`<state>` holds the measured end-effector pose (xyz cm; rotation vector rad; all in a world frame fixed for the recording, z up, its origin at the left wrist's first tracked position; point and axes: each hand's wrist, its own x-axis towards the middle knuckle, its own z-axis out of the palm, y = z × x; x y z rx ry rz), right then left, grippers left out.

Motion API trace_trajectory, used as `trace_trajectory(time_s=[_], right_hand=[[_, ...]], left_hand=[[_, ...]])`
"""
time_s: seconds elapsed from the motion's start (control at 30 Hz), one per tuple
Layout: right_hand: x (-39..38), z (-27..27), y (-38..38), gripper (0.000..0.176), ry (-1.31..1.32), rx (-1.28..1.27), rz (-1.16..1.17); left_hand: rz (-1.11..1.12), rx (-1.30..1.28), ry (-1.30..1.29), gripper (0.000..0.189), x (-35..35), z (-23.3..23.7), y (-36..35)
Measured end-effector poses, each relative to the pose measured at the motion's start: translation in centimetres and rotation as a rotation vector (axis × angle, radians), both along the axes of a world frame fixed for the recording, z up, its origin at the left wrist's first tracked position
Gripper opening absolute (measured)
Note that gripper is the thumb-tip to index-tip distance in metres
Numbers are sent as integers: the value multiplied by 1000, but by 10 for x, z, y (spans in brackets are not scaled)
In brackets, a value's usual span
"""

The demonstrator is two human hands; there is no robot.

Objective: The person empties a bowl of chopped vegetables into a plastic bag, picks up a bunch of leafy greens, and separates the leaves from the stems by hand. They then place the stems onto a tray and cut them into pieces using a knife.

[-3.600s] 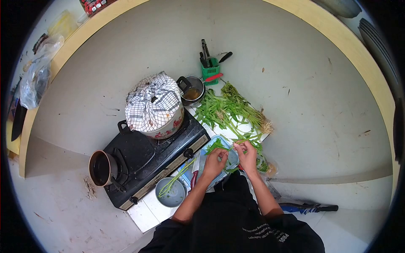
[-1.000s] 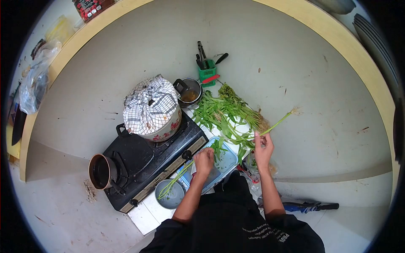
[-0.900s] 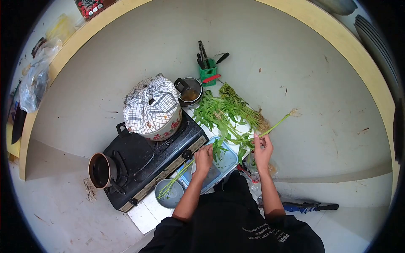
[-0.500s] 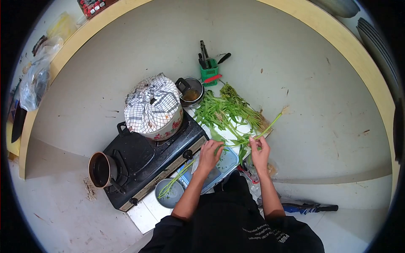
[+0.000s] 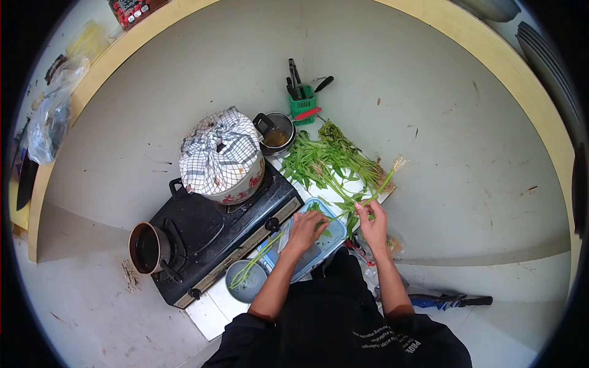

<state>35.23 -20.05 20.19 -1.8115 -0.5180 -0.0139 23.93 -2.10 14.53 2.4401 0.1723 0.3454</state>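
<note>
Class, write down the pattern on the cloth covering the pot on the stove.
Black-and-white check cloth, clearest in the head view.

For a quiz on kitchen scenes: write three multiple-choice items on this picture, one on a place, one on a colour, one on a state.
1. Where is the checked cloth?
A. over the pot on the stove
B. in a sink
C. on a chair

2. What colour is the utensil basket?
A. red
B. green
C. yellow

3. What is the right hand doing?
A. lying open and flat
B. gripping a spoon
C. pinching a green stalk

Key: 1 A, the cloth drapes the pot that stands on the burner; 2 B, its mesh is green; 3 C, the fingers close on the stalk, its root end pointing away.
</note>
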Motion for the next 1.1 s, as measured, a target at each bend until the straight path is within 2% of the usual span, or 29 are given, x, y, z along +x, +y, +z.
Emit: trace_trajectory(time_s=[0.4, 0.63, 0.73, 0.93, 1.1], right_hand=[[2, 2, -5, 13, -44, -20, 41], [-1, 1, -5, 12, -24, -41, 93], [-4, 10, -5, 13, 11, -76, 112], [-7, 15, -5, 20, -130, -190, 261], [-6, 14, -4, 22, -118, -201, 339]], left_hand=[[-74, -252, 75, 19, -1, -16, -2], [58, -404, 189, 17, -1, -6, -1], [81, -432, 230, 17, -3, 4, -3], [39, -80, 182, 17, -6, -8, -3], [12, -331, 358, 17, -4, -11, -6]])
